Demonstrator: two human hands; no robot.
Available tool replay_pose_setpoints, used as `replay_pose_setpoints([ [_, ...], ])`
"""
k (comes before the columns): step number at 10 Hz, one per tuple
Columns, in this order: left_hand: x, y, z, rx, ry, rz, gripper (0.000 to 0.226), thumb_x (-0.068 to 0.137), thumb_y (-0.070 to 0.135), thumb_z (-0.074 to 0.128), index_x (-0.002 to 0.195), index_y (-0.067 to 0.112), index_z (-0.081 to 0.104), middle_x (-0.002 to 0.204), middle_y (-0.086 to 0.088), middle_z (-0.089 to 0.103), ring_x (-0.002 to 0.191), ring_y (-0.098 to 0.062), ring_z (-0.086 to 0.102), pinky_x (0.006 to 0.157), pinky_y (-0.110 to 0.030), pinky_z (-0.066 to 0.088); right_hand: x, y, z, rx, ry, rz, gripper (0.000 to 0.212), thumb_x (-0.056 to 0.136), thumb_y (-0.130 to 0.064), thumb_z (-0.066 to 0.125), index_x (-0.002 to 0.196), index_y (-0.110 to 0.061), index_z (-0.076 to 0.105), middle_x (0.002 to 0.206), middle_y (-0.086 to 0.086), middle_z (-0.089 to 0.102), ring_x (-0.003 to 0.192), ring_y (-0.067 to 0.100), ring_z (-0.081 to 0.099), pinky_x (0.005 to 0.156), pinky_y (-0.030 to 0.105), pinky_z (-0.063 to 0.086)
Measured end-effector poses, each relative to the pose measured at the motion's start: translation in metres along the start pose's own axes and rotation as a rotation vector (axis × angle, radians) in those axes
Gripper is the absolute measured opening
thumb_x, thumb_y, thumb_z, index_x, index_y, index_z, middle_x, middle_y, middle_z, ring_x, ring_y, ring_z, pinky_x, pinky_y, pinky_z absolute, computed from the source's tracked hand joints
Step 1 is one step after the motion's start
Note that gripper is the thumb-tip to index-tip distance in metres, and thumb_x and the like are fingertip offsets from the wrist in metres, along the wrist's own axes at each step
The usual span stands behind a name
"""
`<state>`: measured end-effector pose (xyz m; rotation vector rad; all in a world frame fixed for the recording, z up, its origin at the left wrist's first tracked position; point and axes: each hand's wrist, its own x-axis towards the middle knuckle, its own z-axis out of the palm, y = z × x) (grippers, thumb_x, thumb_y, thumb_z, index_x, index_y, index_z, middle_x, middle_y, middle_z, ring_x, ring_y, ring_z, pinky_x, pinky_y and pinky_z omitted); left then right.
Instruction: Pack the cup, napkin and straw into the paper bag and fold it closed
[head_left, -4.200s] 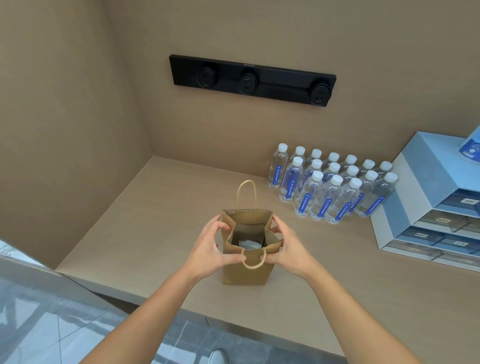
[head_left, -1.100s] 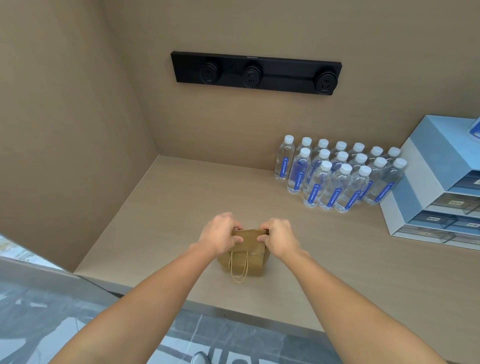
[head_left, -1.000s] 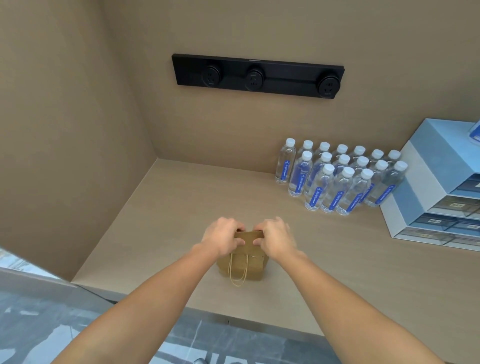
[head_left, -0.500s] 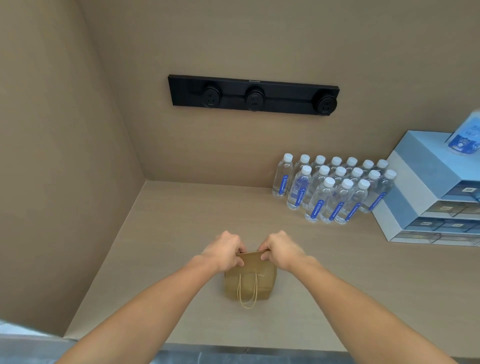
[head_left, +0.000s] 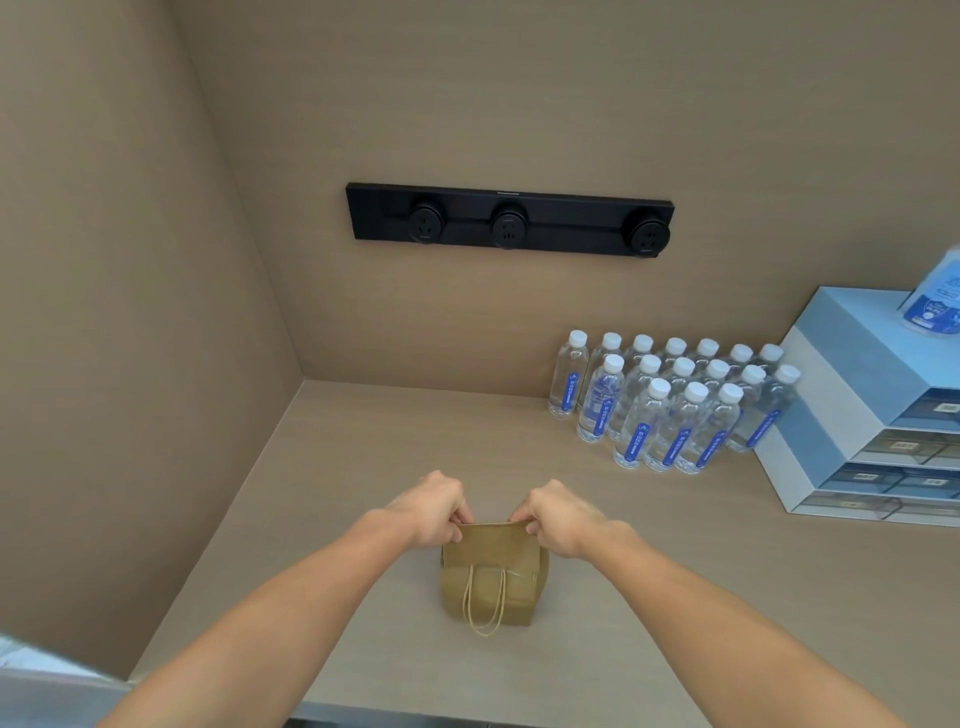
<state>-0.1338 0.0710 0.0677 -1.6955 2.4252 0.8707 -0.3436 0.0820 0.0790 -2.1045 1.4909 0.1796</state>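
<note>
Single head view; looks forward and down at counter (head_left: 363, 457).

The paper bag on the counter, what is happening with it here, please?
A person is closing the paper bag, which stands on the beige counter. The left hand and the right hand each pinch one end of the bag's top edge, which is folded over and flat. A string handle hangs down the front. What is inside cannot be seen. A group of water bottles stands to the right, apart from the bag, beside a blue drawer unit.
</note>
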Motion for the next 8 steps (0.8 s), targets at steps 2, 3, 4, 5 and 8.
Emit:
replay_pose_setpoints([
  [2, 0.000, -0.001, 0.003, -0.029, 0.018, -0.036, 0.021, 0.085, 0.012, 0.072, 0.106, 0.011, 0.076, 0.108, -0.012, 0.074, 0.101, -0.022, 0.071, 0.094, -0.031, 0.055, -0.001, 0.003, 0.001, 0.012, 0.047, 0.031, 0.045, 0.085, 0.005, 0.045, 0.112, -0.018, 0.072, 0.113, 0.014, 0.067, 0.106, 0.029, 0.067, 0.088, 0.038, 0.057],
  [3, 0.001, 0.000, 0.002, -0.009, 0.011, -0.046, 0.020, 0.084, 0.013, 0.073, 0.104, 0.010, 0.076, 0.107, -0.013, 0.074, 0.100, -0.025, 0.071, 0.093, -0.032, 0.056, 0.000, 0.001, -0.001, -0.009, 0.047, 0.036, 0.041, 0.087, 0.001, 0.047, 0.114, -0.019, 0.071, 0.117, 0.015, 0.064, 0.107, 0.031, 0.065, 0.089, 0.037, 0.055],
  [4, 0.001, 0.005, -0.006, 0.061, -0.025, -0.068, 0.014, 0.084, 0.022, 0.075, 0.089, 0.009, 0.075, 0.091, -0.010, 0.065, 0.092, -0.032, 0.069, 0.085, -0.034, 0.057, 0.003, -0.007, -0.007, -0.059, 0.001, 0.034, 0.034, 0.089, -0.005, 0.048, 0.111, -0.018, 0.070, 0.119, 0.017, 0.062, 0.104, 0.036, 0.062, 0.085, 0.034, 0.053],
  [5, 0.001, 0.013, -0.011, 0.110, -0.033, -0.062, 0.026, 0.085, 0.037, 0.071, 0.084, 0.012, 0.075, 0.081, -0.010, 0.068, 0.087, -0.033, 0.068, 0.078, -0.032, 0.056, 0.003, -0.016, -0.012, -0.098, -0.034, 0.031, 0.023, 0.088, -0.014, 0.049, 0.095, -0.014, 0.070, 0.112, 0.021, 0.061, 0.098, 0.037, 0.059, 0.074, 0.032, 0.046],
  [8, 0.011, 0.036, -0.027, 0.264, -0.092, -0.083, 0.039, 0.082, 0.051, 0.068, 0.102, 0.019, 0.074, 0.107, -0.010, 0.073, 0.099, -0.031, 0.068, 0.081, -0.036, 0.055, 0.005, -0.035, -0.030, -0.162, -0.152, 0.032, 0.031, 0.087, -0.042, 0.057, 0.073, -0.015, 0.065, 0.095, 0.019, 0.062, 0.104, 0.031, 0.059, 0.078, 0.036, 0.049],
])
